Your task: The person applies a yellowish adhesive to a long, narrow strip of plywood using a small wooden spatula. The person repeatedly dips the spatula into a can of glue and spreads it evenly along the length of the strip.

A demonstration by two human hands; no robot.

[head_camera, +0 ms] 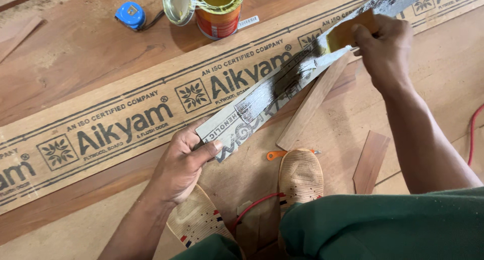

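Starting at the far left, you have a blue tape measure (130,14) lying on the wooden floor (75,58), and just right of it an opened tin of yellowish adhesive (218,8) with its lid bent back. A long printed plywood board (126,124) runs diagonally across the floor in front of you. Your left hand (184,161) is clamped on the near end of a narrow laminate strip (267,96), thumb on top, pinning it against the board. Near your feet lie an orange-handled tool (276,154) and a red cable (252,207). A plain wooden batten (312,103) sits under the strip's right side, with a small wood offcut (370,161) nearer to you. Your right hand (385,50) is gripping a flat spreader (345,34) pressed to the strip. As a judgement, the wet sheen covers the far stretch and the middle; the near end by your left hand looks dry and uncoated.
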